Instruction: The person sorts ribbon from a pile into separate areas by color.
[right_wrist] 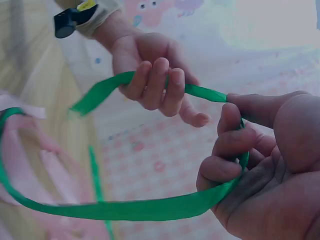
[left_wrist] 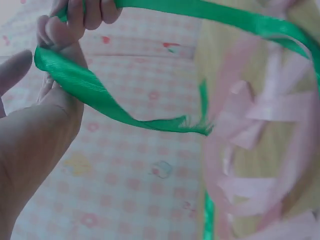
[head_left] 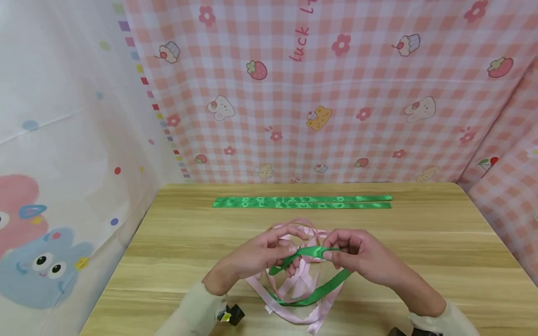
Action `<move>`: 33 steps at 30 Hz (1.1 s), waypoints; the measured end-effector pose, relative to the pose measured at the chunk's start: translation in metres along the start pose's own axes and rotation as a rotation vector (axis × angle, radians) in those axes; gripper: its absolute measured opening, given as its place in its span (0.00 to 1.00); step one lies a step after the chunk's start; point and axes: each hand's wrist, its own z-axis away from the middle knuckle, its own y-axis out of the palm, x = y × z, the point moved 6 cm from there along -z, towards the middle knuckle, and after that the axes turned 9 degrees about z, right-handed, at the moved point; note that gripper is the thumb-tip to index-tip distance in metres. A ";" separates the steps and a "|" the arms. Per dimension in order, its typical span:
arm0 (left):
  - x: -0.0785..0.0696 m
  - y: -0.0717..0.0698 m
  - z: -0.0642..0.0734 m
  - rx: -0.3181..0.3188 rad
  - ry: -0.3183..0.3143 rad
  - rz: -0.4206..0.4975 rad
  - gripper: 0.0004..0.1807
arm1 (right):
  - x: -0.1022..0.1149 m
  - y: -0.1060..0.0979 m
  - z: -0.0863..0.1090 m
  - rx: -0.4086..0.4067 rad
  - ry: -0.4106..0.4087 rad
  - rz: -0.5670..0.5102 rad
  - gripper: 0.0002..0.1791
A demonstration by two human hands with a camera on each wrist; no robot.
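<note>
Green ribbon (head_left: 312, 252) stretches between the two hands, raised above a loose tangle of pink ribbon (left_wrist: 237, 122) on the middle of the table (head_left: 433, 224). Both hands have hold of it. The left hand (head_left: 266, 252) curls three fingers over the ribbon, while its index finger arches away from it; a short, frayed end sticks out past this hand, toward the near left. The right hand (head_left: 363, 256) pinches the ribbon between thumb and forefinger, its other fingers bent inward. From the right hand the longer part of the ribbon drops and sweeps left in a curve across the near side of the pink tangle.

At the far side of the table lie two green strips (head_left: 302, 205), running left to right, with a thin gap showing between them toward the right. Beyond the far edge hangs a pink checked cloth (head_left: 319, 93) with strawberries and flowers; a white cloth (head_left: 92, 140) hangs to the left.
</note>
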 end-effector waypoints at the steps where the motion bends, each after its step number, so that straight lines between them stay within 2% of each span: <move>1: -0.005 0.002 0.001 0.011 0.015 0.022 0.23 | 0.006 -0.002 -0.002 -0.009 0.000 0.026 0.03; 3: -0.013 0.005 0.002 0.022 0.036 0.019 0.25 | 0.016 -0.003 -0.006 -0.012 -0.017 0.056 0.02; 5: -0.020 0.008 0.004 0.019 0.053 -0.029 0.26 | 0.024 -0.004 -0.009 -0.003 -0.042 0.070 0.02; 10: -0.027 0.013 0.006 -0.016 0.063 -0.124 0.23 | 0.037 0.003 -0.016 0.063 -0.099 0.035 0.02; 13: -0.029 0.014 0.008 -0.060 0.075 -0.156 0.20 | 0.042 0.008 -0.018 0.084 -0.119 0.044 0.02; 17: -0.035 0.010 0.013 -0.138 0.118 -0.259 0.18 | 0.045 0.008 -0.015 0.075 -0.107 0.094 0.02; 21: -0.045 0.007 0.026 -0.161 0.178 -0.399 0.16 | 0.048 0.000 -0.005 0.054 -0.097 0.101 0.00; 24: -0.054 0.005 0.040 -0.170 0.206 -0.472 0.16 | 0.050 -0.010 0.004 0.040 -0.097 0.109 0.03; 28: -0.063 -0.003 0.058 -0.219 0.216 -0.503 0.15 | 0.048 -0.024 0.017 0.016 -0.090 0.130 0.05; 33: -0.066 -0.025 0.075 -0.302 0.206 -0.504 0.14 | 0.038 -0.042 0.027 0.003 -0.067 0.119 0.06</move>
